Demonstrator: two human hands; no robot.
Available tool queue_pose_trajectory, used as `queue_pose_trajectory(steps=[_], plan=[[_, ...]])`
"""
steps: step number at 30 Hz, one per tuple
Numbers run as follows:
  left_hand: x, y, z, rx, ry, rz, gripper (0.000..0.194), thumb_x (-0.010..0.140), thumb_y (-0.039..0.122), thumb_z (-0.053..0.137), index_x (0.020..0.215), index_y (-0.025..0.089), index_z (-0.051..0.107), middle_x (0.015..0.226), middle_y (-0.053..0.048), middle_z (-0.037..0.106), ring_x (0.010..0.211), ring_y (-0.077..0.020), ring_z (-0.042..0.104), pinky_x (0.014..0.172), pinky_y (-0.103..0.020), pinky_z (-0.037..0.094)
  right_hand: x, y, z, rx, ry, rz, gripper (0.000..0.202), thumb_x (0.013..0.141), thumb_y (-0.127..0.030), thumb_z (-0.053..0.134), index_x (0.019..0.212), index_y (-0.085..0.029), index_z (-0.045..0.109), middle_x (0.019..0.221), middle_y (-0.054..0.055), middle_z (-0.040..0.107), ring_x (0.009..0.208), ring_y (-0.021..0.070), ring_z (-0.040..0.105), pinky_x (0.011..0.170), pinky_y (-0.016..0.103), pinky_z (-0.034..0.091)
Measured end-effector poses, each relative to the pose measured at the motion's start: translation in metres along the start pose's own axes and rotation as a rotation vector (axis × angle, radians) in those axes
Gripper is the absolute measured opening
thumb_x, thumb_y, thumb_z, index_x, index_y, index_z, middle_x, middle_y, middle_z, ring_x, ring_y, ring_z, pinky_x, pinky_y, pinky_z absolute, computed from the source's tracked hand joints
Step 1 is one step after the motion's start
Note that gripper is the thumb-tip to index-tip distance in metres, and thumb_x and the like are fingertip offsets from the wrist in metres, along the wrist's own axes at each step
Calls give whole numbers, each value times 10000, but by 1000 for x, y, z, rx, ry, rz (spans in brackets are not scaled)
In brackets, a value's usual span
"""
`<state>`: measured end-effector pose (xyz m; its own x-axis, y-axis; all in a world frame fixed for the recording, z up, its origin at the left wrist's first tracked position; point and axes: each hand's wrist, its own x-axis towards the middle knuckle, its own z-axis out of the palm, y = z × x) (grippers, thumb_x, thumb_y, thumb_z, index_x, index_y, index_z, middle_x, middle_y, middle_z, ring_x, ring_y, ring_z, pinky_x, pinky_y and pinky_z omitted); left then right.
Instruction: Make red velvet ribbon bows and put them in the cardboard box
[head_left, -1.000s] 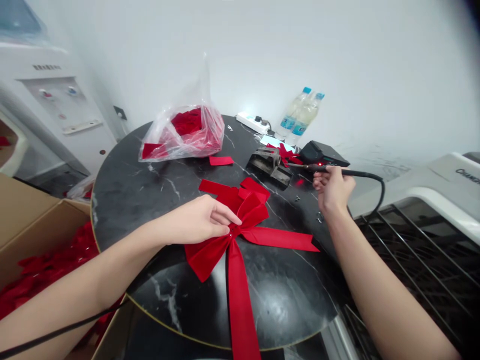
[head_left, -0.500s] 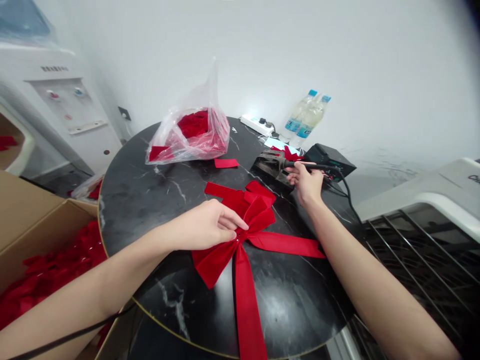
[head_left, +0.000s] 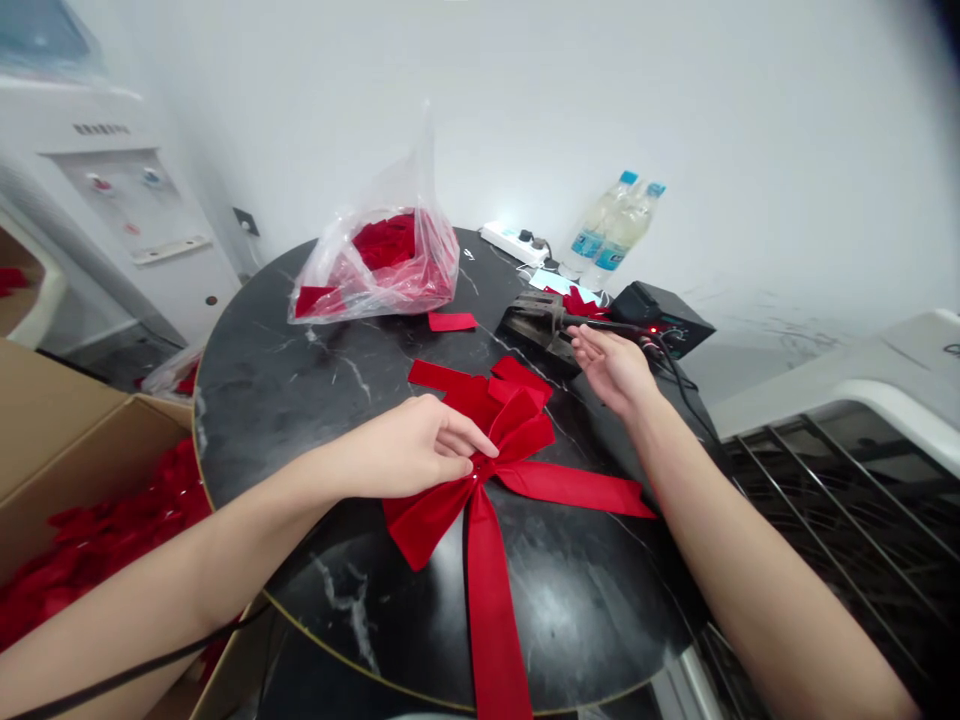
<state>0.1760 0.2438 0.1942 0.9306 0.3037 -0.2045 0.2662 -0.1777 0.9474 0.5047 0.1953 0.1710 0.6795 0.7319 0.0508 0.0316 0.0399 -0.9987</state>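
Observation:
A red velvet bow (head_left: 517, 425) with two long ribbon tails lies on the round black marbled table (head_left: 330, 590). My left hand (head_left: 424, 447) is closed at the bow's middle, thumb and fingertips pressed on its gathered knot. Over at the right, a soldering iron (head_left: 596, 322) rests with its front in a dark stand (head_left: 536, 325). Just below its handle is my right hand (head_left: 611, 370), fingers stretched out and holding nothing. Behind the iron stands a black control box (head_left: 660, 315) with a lit red light.
A clear plastic bag (head_left: 352, 280) of red pieces sits at the back, a red strip (head_left: 452, 321) before it. Two bottles (head_left: 607, 235) and a white power strip (head_left: 515, 243) stand near the wall. On the left is a cardboard box (head_left: 90, 440) full of red bows.
My right hand has let go of the soldering iron, which now lies in its stand, and its fingers have opened. The left hand stays on the bow.

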Motion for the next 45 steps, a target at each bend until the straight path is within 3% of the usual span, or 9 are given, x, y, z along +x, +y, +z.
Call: queue_pose_trajectory(steps=[5, 8, 13, 15, 20, 23, 33, 39, 45], plan=[[2, -3, -1, -22, -19, -4, 276, 835, 191, 660, 1101, 179, 734, 1010, -68, 806, 1014, -236, 758, 849, -291, 564, -34, -8, -14, -194, -31, 22, 92, 924, -190, 719, 913, -101, 740, 808, 97, 745, 588, 136, 666, 488, 201, 558], [0, -1, -1, -78, -16, -61, 238, 826, 174, 672, 1057, 203, 628, 932, -41, 774, 878, -201, 743, 668, -236, 487, -69, -14, -19, -337, -37, -94, 136, 883, -249, 757, 954, -135, 775, 744, 76, 728, 538, 141, 637, 436, 197, 513], [-2, 1, -1, -167, -36, -108, 274, 815, 115, 683, 1020, 203, 523, 892, -19, 730, 762, -131, 674, 631, -209, 431, -136, -27, -12, -485, -77, -264, 161, 939, -358, 709, 1017, -236, 778, 710, 12, 691, 549, 140, 620, 483, 224, 501], [-2, 2, -1, -186, -42, -119, 268, 835, 130, 683, 1033, 203, 518, 891, -15, 729, 721, -111, 644, 610, -199, 417, -155, -32, -6, -553, -186, -339, 152, 975, -362, 671, 1049, -266, 764, 702, -7, 681, 554, 145, 619, 526, 252, 515], [-2, 5, -1, -275, -41, -133, 258, 873, 177, 693, 1062, 203, 520, 960, -38, 759, 704, -105, 629, 608, -198, 428, -172, -38, 11, -717, -719, -408, 345, 1025, -289, 615, 1363, -353, 630, 818, -42, 697, 642, 135, 614, 628, 262, 505], [-1, 4, -1, -307, -51, -126, 262, 889, 197, 702, 1081, 205, 524, 947, -41, 768, 679, -98, 622, 588, -182, 419, -170, -32, 20, -744, -806, -413, 389, 1025, -308, 623, 1410, -354, 589, 843, -36, 689, 676, 154, 619, 680, 287, 505], [0, 1, -3, -429, -43, -86, 241, 910, 175, 726, 1079, 200, 556, 1025, -91, 795, 757, -121, 720, 617, -157, 507, -175, -22, 20, -768, -703, -631, 337, 1045, -218, 585, 1380, -258, 595, 870, -19, 675, 674, 123, 592, 676, 260, 456], [0, 4, -2, -573, 86, -75, 325, 843, 133, 790, 1102, 188, 602, 1027, -91, 786, 814, -177, 770, 710, -239, 608, -203, -36, 27, -729, -451, -377, 125, 1013, -325, 644, 1068, -229, 700, 781, -11, 712, 613, 138, 636, 584, 247, 494], [1, 2, 1, -570, 124, -26, 369, 814, 102, 810, 1130, 179, 634, 1038, -101, 792, 820, -166, 780, 726, -215, 620, -218, -37, 44, -632, -343, -368, 140, 991, -233, 613, 952, -191, 740, 747, -2, 728, 567, 145, 631, 556, 255, 496]])
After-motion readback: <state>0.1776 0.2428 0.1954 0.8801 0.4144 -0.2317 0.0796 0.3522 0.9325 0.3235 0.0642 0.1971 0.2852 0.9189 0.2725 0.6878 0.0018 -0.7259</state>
